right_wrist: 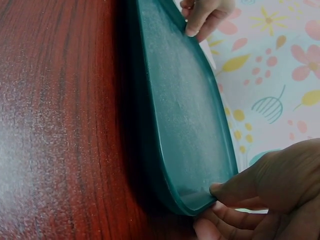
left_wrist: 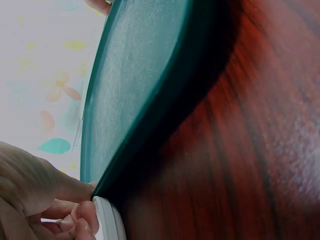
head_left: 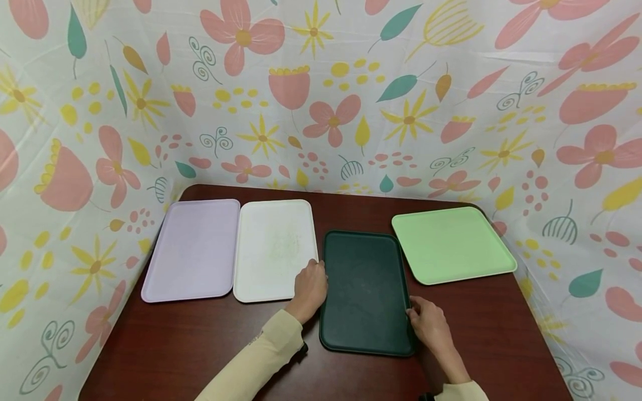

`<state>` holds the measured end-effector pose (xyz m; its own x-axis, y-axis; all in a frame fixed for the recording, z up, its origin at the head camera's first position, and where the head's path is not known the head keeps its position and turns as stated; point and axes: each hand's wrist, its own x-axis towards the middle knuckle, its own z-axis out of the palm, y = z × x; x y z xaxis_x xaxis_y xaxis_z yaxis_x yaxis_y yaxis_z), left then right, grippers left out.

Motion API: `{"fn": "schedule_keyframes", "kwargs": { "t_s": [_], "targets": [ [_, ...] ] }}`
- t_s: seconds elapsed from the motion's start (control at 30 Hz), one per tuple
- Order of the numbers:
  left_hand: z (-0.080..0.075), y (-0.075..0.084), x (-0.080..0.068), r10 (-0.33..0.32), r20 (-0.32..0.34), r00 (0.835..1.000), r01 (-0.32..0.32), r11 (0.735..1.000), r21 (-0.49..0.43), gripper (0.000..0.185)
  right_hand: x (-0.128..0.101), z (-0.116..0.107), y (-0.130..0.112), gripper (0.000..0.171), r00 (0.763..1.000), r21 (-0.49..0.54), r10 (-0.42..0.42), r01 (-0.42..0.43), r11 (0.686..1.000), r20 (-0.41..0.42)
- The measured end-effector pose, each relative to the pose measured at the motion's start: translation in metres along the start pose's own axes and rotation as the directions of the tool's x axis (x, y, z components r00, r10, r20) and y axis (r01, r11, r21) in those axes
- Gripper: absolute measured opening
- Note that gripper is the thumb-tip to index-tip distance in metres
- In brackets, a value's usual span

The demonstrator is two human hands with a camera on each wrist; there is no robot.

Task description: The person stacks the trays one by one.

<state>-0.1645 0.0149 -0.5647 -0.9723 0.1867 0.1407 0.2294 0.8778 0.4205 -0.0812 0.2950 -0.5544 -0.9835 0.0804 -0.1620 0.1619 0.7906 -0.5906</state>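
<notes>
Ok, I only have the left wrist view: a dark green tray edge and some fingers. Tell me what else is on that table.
Observer: Four trays in a row: a lilac tray, a white tray, the dark green tray and a light green tray.
Operator: Say where the other hand is.
Observer: The right hand grips the dark green tray's right edge, thumb over the rim.
Operator: Give me the left hand's spot on the tray.
Observer: The left hand holds its left edge, beside the white tray's near right corner.
</notes>
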Motion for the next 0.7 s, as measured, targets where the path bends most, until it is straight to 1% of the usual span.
{"fn": "schedule_keyframes", "kwargs": {
  "t_s": [0.17,0.3,0.37,0.5,0.63,0.7],
  "targets": [
    [0.001,-0.002,-0.001,0.013,-0.007,1.000,-0.013,1.000,0.017,0.035,-0.001,0.000,-0.003,0.040,1.000,-0.010,0.008,-0.008,1.000,0.004],
    [0.002,-0.005,-0.003,0.022,-0.023,0.999,-0.021,0.999,0.044,0.034,-0.001,0.000,-0.004,0.041,1.000,-0.015,0.022,-0.021,1.000,0.007],
    [0.002,-0.007,-0.004,0.022,-0.032,0.999,-0.020,0.999,0.040,0.033,0.000,0.000,-0.005,0.042,1.000,-0.020,0.028,-0.028,0.999,0.004],
    [-0.001,-0.011,-0.007,0.032,-0.076,0.997,-0.032,0.999,-0.004,0.030,0.001,0.001,-0.007,0.044,0.999,-0.041,0.033,-0.034,0.999,-0.018],
    [-0.006,-0.016,-0.009,0.043,-0.138,0.990,-0.050,0.998,-0.049,0.026,0.003,0.002,-0.011,0.045,0.997,-0.060,0.024,-0.028,0.998,-0.072],
    [-0.009,-0.019,-0.010,0.041,-0.161,0.986,-0.050,0.997,-0.057,0.025,0.004,0.002,-0.014,0.045,0.995,-0.067,0.009,-0.016,0.998,-0.101]
  ]
}}
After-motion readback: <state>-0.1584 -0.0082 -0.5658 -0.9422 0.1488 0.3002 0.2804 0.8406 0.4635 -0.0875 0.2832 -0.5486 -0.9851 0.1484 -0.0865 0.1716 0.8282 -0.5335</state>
